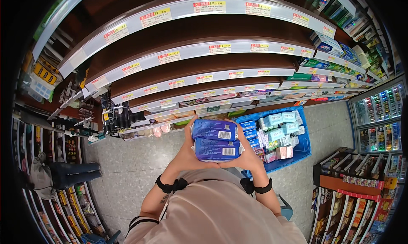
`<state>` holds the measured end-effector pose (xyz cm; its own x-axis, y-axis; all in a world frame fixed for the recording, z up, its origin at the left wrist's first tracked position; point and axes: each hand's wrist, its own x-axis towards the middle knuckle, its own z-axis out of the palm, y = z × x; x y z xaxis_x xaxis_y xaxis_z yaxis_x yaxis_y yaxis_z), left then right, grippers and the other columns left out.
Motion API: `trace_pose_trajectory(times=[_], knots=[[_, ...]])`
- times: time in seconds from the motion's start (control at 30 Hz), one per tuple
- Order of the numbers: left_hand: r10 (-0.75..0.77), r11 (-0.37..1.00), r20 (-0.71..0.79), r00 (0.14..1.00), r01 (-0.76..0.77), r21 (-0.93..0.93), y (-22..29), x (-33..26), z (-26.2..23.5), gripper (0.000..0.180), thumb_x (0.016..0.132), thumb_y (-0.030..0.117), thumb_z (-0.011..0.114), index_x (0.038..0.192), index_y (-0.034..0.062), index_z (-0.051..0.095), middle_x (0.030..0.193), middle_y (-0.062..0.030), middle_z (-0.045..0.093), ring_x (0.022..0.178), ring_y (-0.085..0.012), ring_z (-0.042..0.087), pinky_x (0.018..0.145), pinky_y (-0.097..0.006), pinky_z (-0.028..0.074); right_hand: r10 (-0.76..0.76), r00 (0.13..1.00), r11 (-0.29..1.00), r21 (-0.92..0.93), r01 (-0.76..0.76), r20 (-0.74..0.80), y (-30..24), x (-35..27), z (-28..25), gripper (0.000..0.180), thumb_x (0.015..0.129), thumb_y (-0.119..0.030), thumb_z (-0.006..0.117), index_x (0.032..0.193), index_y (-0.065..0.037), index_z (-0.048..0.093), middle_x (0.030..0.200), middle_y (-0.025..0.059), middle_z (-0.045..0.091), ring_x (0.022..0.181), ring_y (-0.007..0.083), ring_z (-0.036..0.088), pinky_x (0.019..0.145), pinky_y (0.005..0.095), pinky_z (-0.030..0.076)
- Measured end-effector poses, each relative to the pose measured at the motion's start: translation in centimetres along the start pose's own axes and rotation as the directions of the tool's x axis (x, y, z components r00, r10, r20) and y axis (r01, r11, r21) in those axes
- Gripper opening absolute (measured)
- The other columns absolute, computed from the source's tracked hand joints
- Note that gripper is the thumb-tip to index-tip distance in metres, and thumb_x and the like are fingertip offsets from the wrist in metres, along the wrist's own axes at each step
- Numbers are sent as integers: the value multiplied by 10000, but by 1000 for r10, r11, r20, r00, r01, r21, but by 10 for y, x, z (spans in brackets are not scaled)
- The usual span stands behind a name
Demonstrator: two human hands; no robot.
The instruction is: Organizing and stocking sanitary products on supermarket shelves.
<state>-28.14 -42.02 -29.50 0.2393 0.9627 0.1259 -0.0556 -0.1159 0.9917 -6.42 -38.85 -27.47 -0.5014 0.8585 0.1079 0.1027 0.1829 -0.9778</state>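
Two soft blue-purple packs with white barcode labels, an upper pack (pixel 208 130) and a lower pack (pixel 209 149), are pressed together in front of my chest. My left hand (pixel 186 149) wraps their left side and my right hand (pixel 247 152) their right side, so both hands are closed on them. Just beyond my right hand, a blue plastic crate (pixel 304 149) on the floor holds light-blue packs (pixel 290 128), blue boxes (pixel 250 135) and a pink box (pixel 284 152).
Ahead rises a curved-looking shelf unit (pixel 238 48) with price tags along its edges; its upper shelves look bare. Dark hanging goods (pixel 121 118) are at left. A person (pixel 53 176) stands at the far-left shelves. Drinks coolers (pixel 378 108) and a display stand (pixel 352 169) are right.
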Motion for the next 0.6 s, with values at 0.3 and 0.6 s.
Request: trace_pose_trajectory(times=[0.3, 0.6], knots=[[244, 908, -14, 970, -223, 355, 16, 1, -4, 1083, 561, 256, 945, 1435, 91, 326, 1360, -170, 438, 1260, -329, 472, 1027, -445, 415, 6, 1000, 1000, -8, -5, 30, 13, -1, 1, 1206, 523, -254, 949, 1510, -71, 280, 1502, 143, 355, 1383, 322, 364, 1143, 416, 321], [636, 259, 459, 620, -732, 630, 35, 1, -16, 683, 777, 150, 783, 1347, 266, 425, 1363, -64, 481, 1248, -324, 490, 911, -489, 493, 203, 920, 592, 706, -388, 336, 46, -28, -26, 937, 851, -275, 739, 1552, -46, 162, 1525, 164, 362, 1326, 277, 481, 1076, 354, 423]])
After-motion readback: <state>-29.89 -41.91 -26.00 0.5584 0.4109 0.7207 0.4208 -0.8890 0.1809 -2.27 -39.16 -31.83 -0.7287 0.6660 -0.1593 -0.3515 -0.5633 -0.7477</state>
